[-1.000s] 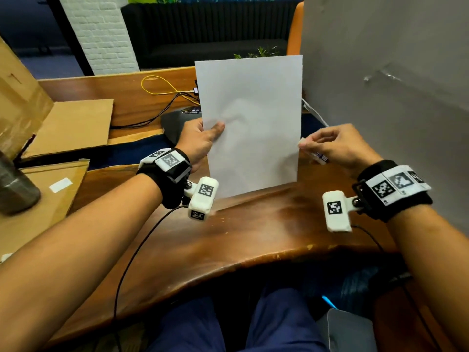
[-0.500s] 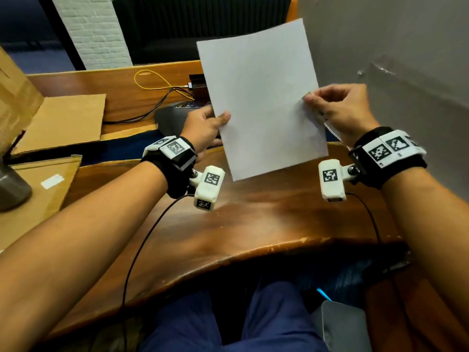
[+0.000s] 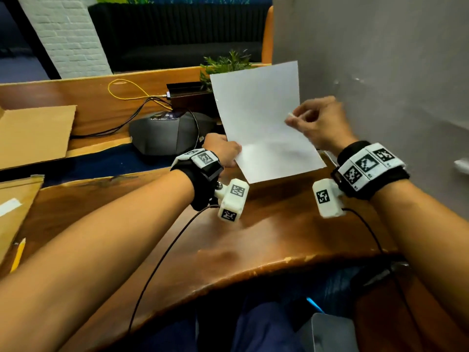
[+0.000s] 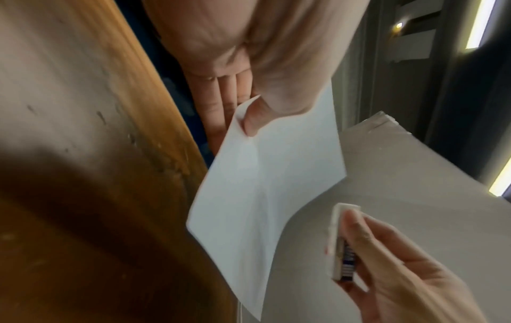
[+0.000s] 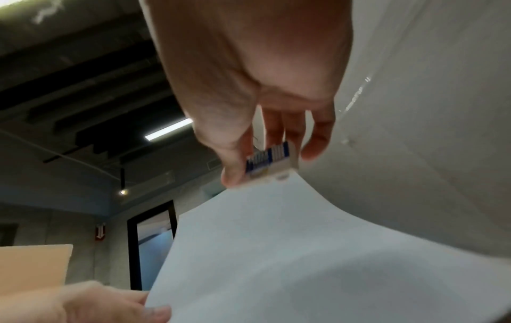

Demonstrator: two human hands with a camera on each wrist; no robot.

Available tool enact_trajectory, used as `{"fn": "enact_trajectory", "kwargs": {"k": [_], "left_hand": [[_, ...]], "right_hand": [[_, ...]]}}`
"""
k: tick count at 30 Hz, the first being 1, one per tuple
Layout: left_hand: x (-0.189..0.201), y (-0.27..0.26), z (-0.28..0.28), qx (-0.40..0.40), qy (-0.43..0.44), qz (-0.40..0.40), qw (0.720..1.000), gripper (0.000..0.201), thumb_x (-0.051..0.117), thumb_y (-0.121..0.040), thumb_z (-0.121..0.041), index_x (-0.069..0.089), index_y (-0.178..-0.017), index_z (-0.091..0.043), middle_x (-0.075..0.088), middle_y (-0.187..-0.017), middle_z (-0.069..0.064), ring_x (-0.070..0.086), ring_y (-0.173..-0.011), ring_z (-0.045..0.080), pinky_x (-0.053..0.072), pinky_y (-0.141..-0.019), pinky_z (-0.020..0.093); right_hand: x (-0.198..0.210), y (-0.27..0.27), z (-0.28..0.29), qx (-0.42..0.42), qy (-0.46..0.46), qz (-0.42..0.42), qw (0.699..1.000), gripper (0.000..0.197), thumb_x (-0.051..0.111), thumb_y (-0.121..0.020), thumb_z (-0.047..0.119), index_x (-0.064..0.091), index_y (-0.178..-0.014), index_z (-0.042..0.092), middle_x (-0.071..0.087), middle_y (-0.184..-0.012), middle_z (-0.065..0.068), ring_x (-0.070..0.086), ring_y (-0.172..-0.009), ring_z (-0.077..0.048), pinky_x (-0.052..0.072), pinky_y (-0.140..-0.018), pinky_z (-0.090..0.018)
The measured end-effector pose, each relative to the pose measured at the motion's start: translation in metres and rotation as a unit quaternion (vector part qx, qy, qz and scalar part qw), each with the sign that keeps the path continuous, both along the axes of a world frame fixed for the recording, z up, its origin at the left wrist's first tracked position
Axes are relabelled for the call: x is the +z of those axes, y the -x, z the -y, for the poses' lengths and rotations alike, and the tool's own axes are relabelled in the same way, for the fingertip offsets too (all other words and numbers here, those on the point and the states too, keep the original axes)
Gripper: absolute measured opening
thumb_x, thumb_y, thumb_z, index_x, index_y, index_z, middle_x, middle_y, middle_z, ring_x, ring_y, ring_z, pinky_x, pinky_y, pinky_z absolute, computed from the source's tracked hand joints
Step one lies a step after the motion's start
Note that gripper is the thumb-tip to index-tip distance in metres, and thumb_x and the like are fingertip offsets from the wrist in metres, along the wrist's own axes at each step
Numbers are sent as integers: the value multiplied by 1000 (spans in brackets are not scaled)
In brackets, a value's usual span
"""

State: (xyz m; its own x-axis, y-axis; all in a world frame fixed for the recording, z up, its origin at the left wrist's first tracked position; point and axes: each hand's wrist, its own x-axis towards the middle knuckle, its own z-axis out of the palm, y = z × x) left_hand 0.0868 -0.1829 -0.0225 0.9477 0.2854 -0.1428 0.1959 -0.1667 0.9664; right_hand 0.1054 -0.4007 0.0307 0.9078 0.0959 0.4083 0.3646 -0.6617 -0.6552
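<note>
A blank white sheet of paper [image 3: 261, 118] stands tilted in the air above the wooden desk [image 3: 177, 237]. My left hand [image 3: 223, 149] pinches its lower left edge between thumb and fingers, which the left wrist view shows on the paper [image 4: 262, 174]. My right hand [image 3: 317, 123] is at the sheet's right side and grips a small white eraser with a blue-striped sleeve [image 5: 271, 161], also seen as the eraser [image 4: 341, 244]. The eraser's end sits close to the paper's right edge [image 5: 276, 240].
A grey wall panel [image 3: 380, 72] rises just right of the paper. A dark conference phone [image 3: 167, 133] with cables lies behind my left hand. Cardboard sheets [image 3: 33, 133] lie at the left, a yellow pencil [image 3: 17, 255] near the left edge, a plant [image 3: 225, 63] behind.
The paper has swung toward the wall and tilted. My left hand slid down to its lower left edge. My right hand with the eraser rose to the sheet's right side.
</note>
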Motion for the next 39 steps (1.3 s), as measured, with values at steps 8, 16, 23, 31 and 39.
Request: {"fn": "enact_trajectory", "kwargs": {"k": [8, 16, 23, 31, 39], "left_hand": [[-38, -34, 38, -41, -102, -78, 991, 29, 62, -84, -6, 64, -110, 5, 70, -106, 21, 71, -85, 30, 61, -76, 45], [-55, -56, 47, -66, -152, -120, 979, 13, 67, -80, -15, 71, -91, -9, 73, -81, 7, 72, -74, 26, 62, -72, 39], [-52, -59, 53, -38, -158, -117, 980, 20, 73, -85, -24, 70, -93, -5, 73, -77, 5, 71, -67, 18, 57, -56, 28], [-20, -35, 2, -145, -394, -104, 902, 52, 76, -75, -54, 66, -102, -11, 69, -99, 6, 67, -90, 23, 59, -82, 38], [-19, 15, -49, -250, -474, -134, 834, 76, 72, -80, -58, 46, -141, -19, 57, -134, 1, 55, -118, 18, 44, -97, 29]], "right_hand": [[-55, -41, 15, 8, 181, -205, 962, 19, 71, -93, 27, 77, -103, 12, 68, -99, -2, 60, -93, -18, 44, -82, -27], [-81, -72, 12, 9, 237, -242, 941, 9, 64, -93, 31, 72, -95, 31, 68, -115, 2, 62, -104, -19, 51, -97, -37], [-90, -81, 8, 38, 251, -243, 936, 25, 67, -95, 31, 71, -117, 20, 64, -119, -4, 56, -100, -20, 42, -82, -30], [-89, -71, 19, -30, 382, -273, 883, 78, 79, -77, 58, 51, -131, 10, 59, -130, -11, 56, -113, -30, 46, -89, -36], [-95, -69, -10, -11, 376, -264, 888, 83, 74, -76, 66, 50, -132, 10, 58, -131, -13, 57, -116, -29, 45, -84, -35]]}}
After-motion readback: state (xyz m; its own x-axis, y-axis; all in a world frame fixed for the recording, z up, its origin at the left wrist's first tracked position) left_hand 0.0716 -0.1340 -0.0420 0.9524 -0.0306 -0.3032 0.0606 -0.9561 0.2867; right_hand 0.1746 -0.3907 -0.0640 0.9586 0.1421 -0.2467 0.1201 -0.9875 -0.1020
